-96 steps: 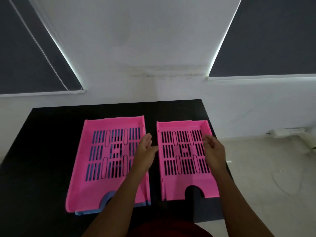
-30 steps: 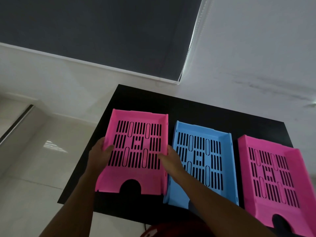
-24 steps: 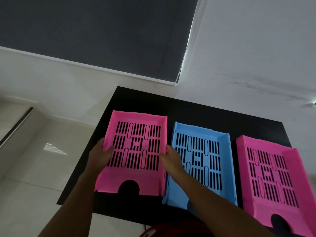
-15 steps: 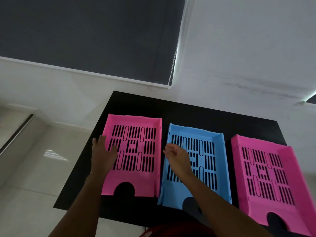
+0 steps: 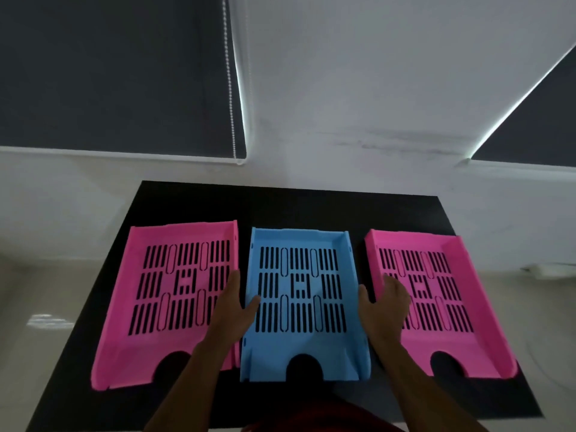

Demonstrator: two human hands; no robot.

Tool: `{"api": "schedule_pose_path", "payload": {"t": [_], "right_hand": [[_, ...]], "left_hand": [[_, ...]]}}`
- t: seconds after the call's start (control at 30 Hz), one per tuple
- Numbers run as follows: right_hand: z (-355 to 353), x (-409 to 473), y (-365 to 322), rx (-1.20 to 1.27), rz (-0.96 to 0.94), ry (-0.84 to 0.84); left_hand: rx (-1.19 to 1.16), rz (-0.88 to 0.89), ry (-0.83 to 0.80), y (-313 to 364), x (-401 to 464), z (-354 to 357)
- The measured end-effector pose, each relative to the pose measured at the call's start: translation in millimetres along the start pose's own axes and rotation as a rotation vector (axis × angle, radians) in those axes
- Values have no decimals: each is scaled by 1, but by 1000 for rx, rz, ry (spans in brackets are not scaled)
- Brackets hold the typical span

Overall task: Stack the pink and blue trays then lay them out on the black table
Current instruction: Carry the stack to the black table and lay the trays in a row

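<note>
Trays sit side by side on the bench (image 5: 311, 207); our left hand (image 5: 232, 310) and right hand (image 5: 385, 304), both released, flank the blue tray (image 5: 300, 347) and we risk nudging either pink neighbour askew

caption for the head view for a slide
Both open hands flank the blue tray between two pink trays on the black table.

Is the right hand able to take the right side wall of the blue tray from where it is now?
Probably yes. The right hand, open, is beside the blue tray, above the dark gap between it and the right pink tray. Nothing lies between the thumb and the wall.
</note>
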State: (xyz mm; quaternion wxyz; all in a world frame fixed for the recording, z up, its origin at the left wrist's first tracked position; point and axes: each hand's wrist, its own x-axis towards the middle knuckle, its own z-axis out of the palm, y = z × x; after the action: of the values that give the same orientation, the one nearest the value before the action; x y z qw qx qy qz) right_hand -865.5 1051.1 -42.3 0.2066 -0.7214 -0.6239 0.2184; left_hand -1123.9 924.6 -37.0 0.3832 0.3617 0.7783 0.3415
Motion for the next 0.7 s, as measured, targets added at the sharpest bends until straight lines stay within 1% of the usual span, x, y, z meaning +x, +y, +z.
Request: {"api": "schedule_pose_path", "payload": {"t": [0.07, 0.13, 0.2, 0.3, 0.5, 0.57, 0.7], "right_hand": [[-3, 1, 16, -53, 92, -106], [-2, -2, 28, 17, 129, -230], [0, -5, 34, 92, 116, -282], [2, -3, 36, 130, 70, -270], [10, -6, 38, 161, 41, -295], [14, -5, 40, 182, 11, -304], [20, -2, 43, 200, -52, -339]], "left_hand": [[21, 10, 38, -2, -2, 6], [13, 24, 59, -4, -6, 9], [3, 25, 61, -7, -9, 12], [37, 22, 83, -13, -9, 17], [114, 53, 136, -18, -12, 27], [97, 31, 171, -21, -11, 32], [64, 49, 195, -26, -11, 41]]}}
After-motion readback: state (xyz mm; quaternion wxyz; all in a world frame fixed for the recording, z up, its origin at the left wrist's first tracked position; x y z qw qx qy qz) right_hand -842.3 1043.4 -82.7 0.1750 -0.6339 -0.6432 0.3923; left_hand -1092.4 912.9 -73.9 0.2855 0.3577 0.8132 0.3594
